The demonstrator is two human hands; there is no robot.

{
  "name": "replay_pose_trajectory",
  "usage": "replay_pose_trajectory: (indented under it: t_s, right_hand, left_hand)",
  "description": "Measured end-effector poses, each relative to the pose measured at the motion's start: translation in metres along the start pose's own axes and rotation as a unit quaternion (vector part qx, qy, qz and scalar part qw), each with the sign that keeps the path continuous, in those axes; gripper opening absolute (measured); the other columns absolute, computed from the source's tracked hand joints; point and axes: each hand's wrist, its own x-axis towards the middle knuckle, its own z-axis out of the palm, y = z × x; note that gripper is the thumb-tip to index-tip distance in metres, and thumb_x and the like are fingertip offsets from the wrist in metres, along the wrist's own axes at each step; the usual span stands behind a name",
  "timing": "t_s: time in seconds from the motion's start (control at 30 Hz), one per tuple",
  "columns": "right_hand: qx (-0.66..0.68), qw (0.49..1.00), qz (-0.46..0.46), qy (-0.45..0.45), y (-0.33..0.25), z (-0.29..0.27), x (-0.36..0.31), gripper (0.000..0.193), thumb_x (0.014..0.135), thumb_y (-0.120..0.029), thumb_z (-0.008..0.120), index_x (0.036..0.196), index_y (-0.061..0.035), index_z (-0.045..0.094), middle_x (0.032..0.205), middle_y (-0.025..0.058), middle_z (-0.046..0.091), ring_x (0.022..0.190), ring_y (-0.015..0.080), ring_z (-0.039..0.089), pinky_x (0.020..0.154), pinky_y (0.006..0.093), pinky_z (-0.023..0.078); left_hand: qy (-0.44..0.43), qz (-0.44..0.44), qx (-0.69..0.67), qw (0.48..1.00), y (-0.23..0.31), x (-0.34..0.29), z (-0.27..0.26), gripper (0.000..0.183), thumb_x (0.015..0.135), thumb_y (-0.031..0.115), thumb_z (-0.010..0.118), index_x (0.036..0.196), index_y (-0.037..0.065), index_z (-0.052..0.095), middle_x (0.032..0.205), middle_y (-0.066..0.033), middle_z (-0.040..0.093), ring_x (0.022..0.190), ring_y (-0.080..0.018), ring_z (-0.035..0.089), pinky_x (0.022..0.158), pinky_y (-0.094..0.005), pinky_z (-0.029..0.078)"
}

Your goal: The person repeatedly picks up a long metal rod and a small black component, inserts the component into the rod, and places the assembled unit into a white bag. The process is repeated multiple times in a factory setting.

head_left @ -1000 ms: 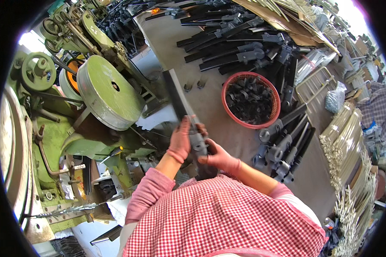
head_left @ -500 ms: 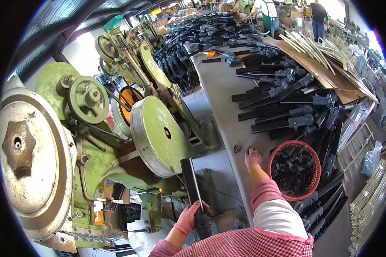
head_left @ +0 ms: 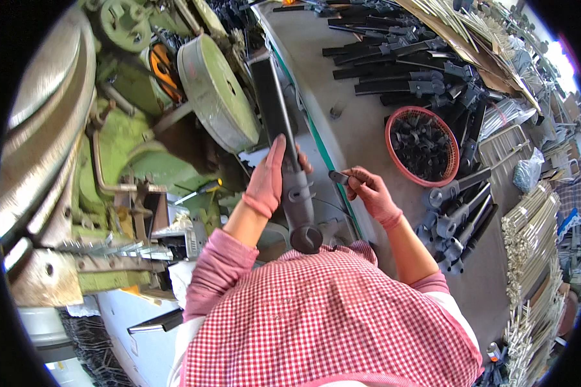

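Beside a green press machine (head_left: 142, 148) with a large pale flywheel (head_left: 216, 90), a worker in a red-and-white checked apron (head_left: 323, 316) and pink sleeves handled a long grey metal part (head_left: 284, 148). At the bench edge, the left hand (head_left: 268, 180), in a pink glove, was wrapped around the part's shaft near its middle, fingers closed on it, with the upper end slanting up toward the flywheel and the rounded lower end (head_left: 305, 237) hanging just above the apron. The right hand (head_left: 371, 193), also gloved in pink, was held apart from the left, just to the right of the shaft, its fingertips pinched on a small dark metal piece (head_left: 337, 176) pointed toward the long part. Whether the piece touched the shaft could not be told.

On the grey worktable (head_left: 361, 122), a round red basket (head_left: 423, 145) held a heap of small dark pieces, near the right hand. Rows of similar long dark parts (head_left: 394, 71) lay across the table's far end, and more were stacked (head_left: 455, 216) just beside the right forearm. Bundles of pale thin rods (head_left: 529, 232) lay along the table's right edge.
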Motion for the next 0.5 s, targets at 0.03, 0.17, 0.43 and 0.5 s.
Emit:
replay_pose_trajectory:
  t_s: [0.03,0.17,0.43,0.5]
  right_hand:
    - [0.006,1.0,-0.015,-0.023,-0.024,0.016,-0.003,0.028,0.099,-0.01,0.055,0.124,0.0021,0.061,0.09,-0.0023,0.052,0.075,0.0073,0.051,0.07,0.022,0.043]
    - [-0.033,0.999,0.019,-0.024,-0.074,0.083,-0.029,0.025,0.098,-0.012,0.059,0.118,0.003,0.061,0.089,-0.0012,0.055,0.075,0.0066,0.051,0.068,0.0215,0.044]
    - [-0.001,0.985,0.074,0.157,-0.057,0.172,-0.062,0.024,0.094,-0.017,0.069,0.105,0.0037,0.065,0.09,0.0054,0.067,0.076,0.0105,0.063,0.064,0.0254,0.054]
    - [-0.033,0.981,0.039,0.185,-0.05,0.196,-0.069,0.028,0.093,-0.017,0.069,0.108,0.0054,0.064,0.089,0.0037,0.065,0.08,0.0108,0.063,0.072,0.0258,0.054]
  left_hand:
    - [-0.022,0.008,-0.001,1.0,0.004,-0.002,0.003,0.041,0.097,0.046,0.059,0.096,0.005,0.056,0.079,-0.0085,0.062,0.074,-0.0233,0.063,0.072,-0.0341,0.053]
    - [-0.039,-0.02,-0.018,0.999,0.011,-0.03,0.01,0.042,0.096,0.047,0.06,0.095,0.005,0.056,0.08,-0.0086,0.062,0.074,-0.0233,0.063,0.074,-0.0349,0.054]
    - [-0.103,-0.029,-0.074,0.991,0.015,-0.088,-0.013,0.038,0.096,0.042,0.062,0.097,0.004,0.056,0.083,-0.0084,0.062,0.079,-0.023,0.064,0.077,-0.0365,0.055]
    - [-0.11,-0.006,-0.07,0.991,0.016,-0.103,-0.022,0.035,0.097,0.038,0.063,0.099,0.003,0.057,0.084,-0.0082,0.062,0.082,-0.0233,0.065,0.079,-0.0375,0.056]
